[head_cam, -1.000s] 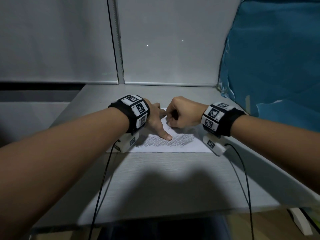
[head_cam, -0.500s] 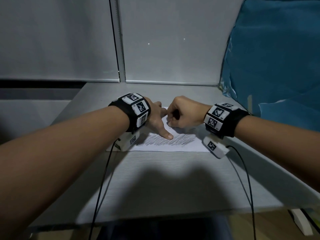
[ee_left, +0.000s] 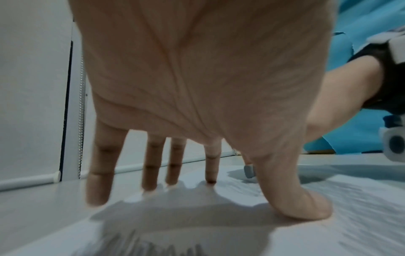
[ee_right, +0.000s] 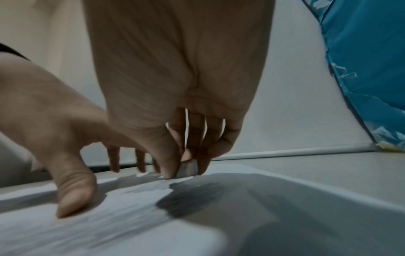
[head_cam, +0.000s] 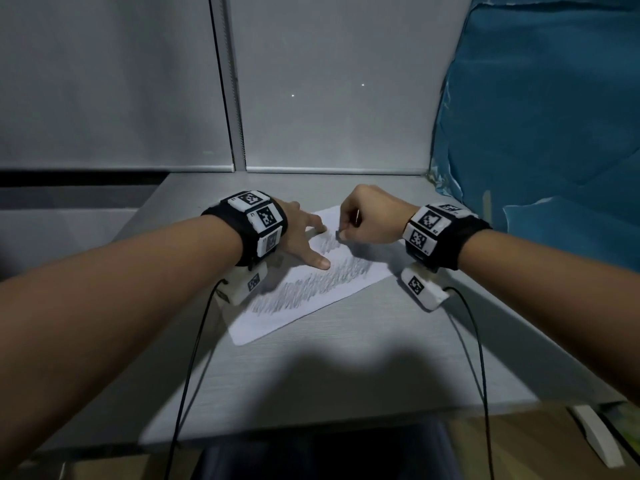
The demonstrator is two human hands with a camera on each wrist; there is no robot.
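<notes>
- Left hand (head_cam: 298, 237): fingers straight and spread, fingertips and thumb pressing the paper (head_cam: 332, 289) flat.
- Paper: askew on grey table (head_cam: 346, 368), pencil scribble across it.
- Eraser (ee_right: 188, 168): small, grey, touching the paper's far end.
- Right hand (head_cam: 375, 216): thumb and fingers pinched round the eraser.

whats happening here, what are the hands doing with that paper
A person is working on a sheet of paper on a grey table. The left hand presses it flat with spread fingers, thumb by the pencil shading. The right hand pinches a small grey eraser, its end against the paper at the top of the shading.
</notes>
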